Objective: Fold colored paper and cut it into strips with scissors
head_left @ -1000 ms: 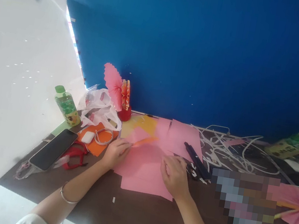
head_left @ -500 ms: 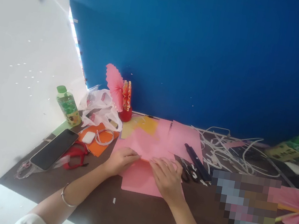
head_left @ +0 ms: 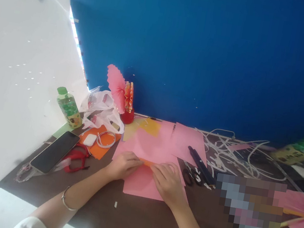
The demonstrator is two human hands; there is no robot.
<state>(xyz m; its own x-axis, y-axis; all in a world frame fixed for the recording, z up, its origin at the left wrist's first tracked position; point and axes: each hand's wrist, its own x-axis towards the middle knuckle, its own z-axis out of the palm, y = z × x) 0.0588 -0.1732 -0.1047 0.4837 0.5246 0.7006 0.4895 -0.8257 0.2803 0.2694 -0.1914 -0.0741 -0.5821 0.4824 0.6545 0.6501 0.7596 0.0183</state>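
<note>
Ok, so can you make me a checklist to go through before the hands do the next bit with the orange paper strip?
1. Left hand at one end of the orange paper strip: ok.
2. Right hand at the other end: ok.
3. Strip's edges lined up: cannot tell, fingers cover both ends.
4. Pink paper sheets under the strip: ok.
5. Black-handled scissors out of both hands: ok, they lie beyond the right hand.
6. Tabletop free of scraps: not ok, a small white scrap lies in front of the sheets.
</note>
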